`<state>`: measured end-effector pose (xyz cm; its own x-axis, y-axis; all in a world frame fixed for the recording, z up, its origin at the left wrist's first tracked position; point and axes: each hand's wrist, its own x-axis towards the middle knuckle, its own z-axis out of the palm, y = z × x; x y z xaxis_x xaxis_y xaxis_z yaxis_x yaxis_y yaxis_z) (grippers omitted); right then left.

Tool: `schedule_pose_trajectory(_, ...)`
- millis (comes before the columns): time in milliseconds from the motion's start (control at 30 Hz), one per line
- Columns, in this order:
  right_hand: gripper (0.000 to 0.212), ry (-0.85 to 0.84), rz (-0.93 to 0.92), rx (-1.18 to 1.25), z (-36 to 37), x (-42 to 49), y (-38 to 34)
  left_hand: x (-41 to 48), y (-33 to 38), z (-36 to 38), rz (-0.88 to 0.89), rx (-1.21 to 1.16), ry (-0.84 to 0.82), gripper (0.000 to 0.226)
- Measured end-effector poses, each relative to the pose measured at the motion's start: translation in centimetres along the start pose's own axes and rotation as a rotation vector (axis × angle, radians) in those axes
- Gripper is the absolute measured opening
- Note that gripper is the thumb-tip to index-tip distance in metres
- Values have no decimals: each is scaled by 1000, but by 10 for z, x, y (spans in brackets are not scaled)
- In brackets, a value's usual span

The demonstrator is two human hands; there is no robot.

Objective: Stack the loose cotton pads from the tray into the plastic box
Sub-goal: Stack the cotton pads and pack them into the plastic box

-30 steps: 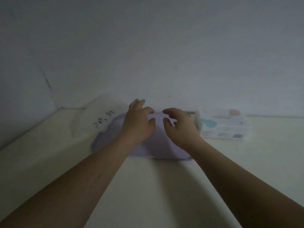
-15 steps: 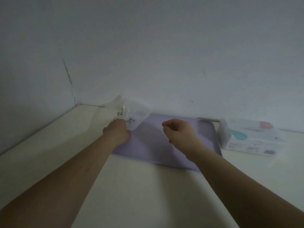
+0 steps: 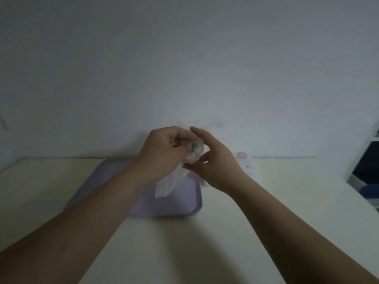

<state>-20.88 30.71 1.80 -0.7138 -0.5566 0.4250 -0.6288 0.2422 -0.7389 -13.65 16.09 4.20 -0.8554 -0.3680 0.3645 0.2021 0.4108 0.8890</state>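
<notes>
Head view, from your left: the pale desk (image 3: 51, 181) runs back to a bare wall, and the lavender tray (image 3: 180, 210) lies flat on it, near the wall, with your left forearm crossing over its near left corner and hiding that part.

Your left hand (image 3: 162, 152) is raised above the tray, its fingers (image 3: 184, 134) curled tight round the bunched top of a white wrapper (image 3: 170, 181). The pleated lower end of the wrapper hangs down over the tray's right half. Whether cotton pads are inside it you cannot tell; it is too blurred.

Your right hand (image 3: 215, 167) meets the left at the same bunch. Its fingers (image 3: 200, 133) are only loosely bent, the forefinger reaching over the top and the thumb under the wad, so it pinches the wrapper lightly between them.

Behind that wrist, on the desk against the wall, stands the plastic box (image 3: 249, 171), a pale smear with a pink patch, partly hidden by the hand. A shelf unit (image 3: 367, 160) stands at the far right edge.
</notes>
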Motion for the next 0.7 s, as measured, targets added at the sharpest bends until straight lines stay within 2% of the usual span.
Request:
schedule_pose_trajectory(100, 35, 147, 89, -77, -60, -32, 9, -6, 27, 57, 53, -68, -120, 17)
schedule_pose_trajectory(167, 18, 268, 128, -180, -105, -60, 22, -12, 46, 109, 131, 1, -154, 15)
schedule_pose_trajectory(200, 19, 295, 143, -207, -109, -61, 23, -11, 45, 116, 163, 55, -119, 12)
schedule_pose_trajectory(267, 22, 388, 240, -273, -150, -89, 34, -18, 55, 166, 199, 145, -152, 3)
schedule_pose_trajectory(400, 22, 504, 405, -494, -217, -147, 57, -44, 70, 253, 147, 319, -353, 41)
schedule_pose_trajectory(500, 8, 601, 467, -659, -267, -201, 78, -78, 91, 328, 76, 179, -593, 47)
schedule_pose_trajectory(633, 13, 740, 585, -766, -325, -273, 103, -137, 109, 419, -22, -20, -847, 26)
schedule_pose_trajectory(700, 14, 735, 669, -821, -340, -303, 125, -165, 105, 450, -90, -30, -955, 23)
